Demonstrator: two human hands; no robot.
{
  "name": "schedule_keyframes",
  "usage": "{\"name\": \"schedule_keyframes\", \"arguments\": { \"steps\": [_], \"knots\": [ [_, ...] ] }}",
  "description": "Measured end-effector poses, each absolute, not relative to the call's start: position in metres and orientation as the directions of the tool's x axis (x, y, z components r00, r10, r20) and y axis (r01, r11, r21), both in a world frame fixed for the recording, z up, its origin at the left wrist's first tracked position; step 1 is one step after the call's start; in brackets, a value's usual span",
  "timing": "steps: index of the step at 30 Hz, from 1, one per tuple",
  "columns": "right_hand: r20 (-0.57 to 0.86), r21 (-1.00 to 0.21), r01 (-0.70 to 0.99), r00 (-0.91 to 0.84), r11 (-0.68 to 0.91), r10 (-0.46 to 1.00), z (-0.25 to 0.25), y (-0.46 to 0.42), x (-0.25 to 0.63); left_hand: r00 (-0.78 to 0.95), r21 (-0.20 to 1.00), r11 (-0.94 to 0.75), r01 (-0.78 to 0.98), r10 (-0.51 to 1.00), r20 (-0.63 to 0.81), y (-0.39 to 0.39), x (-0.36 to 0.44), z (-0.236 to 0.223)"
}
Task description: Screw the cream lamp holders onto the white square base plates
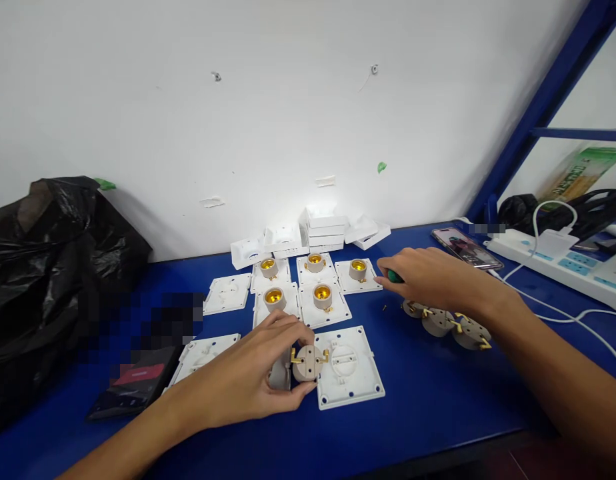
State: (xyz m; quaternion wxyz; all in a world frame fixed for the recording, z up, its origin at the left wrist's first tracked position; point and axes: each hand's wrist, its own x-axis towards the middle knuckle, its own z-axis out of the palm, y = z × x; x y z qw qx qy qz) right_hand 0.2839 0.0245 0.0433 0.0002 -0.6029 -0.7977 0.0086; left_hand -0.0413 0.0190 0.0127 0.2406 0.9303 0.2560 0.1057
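My left hand [261, 373] pinches a round ceramic lamp socket [308, 363] between thumb and fingers, its underside with brass terminals facing me. Just right of it lies a square white plate [363, 373] with a round raised centre. My right hand [428, 277] is closed around a green-handled tool [395, 276]; the rest of the tool is hidden. Beneath that forearm, several loose lamp sockets [438, 323] sit in a row, terminals up. Further back, several white plates carry upright sockets with gold-coloured insides, such as this mounted socket [322, 295]. A tiny screw [385, 308] lies near my right hand.
White square covers [325, 230] are stacked against the wall. A black plastic bag [58, 287] and a dark device [138, 380] stand at left. At right are a phone [463, 249], a white power strip [563, 263] and cables. Another bare plate [228, 295] lies back left.
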Motion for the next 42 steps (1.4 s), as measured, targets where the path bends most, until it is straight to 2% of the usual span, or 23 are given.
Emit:
{"name": "schedule_keyframes", "arguments": {
  "steps": [13, 27, 34, 42],
  "knots": [
    [-0.131, -0.004, 0.954, -0.296, 0.299, 0.946, 0.033, 0.034, 0.282, 0.875, 0.477, -0.772, 0.421, 0.483, 0.010, 0.019, -0.038, 0.016],
    [-0.138, 0.031, 0.954, -0.290, 0.297, 0.947, 0.040, 0.027, 0.276, 0.886, 0.396, -0.818, 0.417, 0.463, 0.024, 0.023, -0.041, 0.013],
    [-0.121, 0.016, 0.948, -0.312, 0.317, 0.942, 0.040, 0.024, 0.276, 0.889, 0.386, -0.831, 0.400, 0.455, 0.058, 0.025, -0.044, 0.012],
    [-0.086, -0.034, 0.929, -0.369, 0.368, 0.925, 0.040, 0.023, 0.273, 0.886, 0.421, -0.809, 0.410, 0.463, 0.027, 0.025, -0.039, 0.013]
  ]
}}
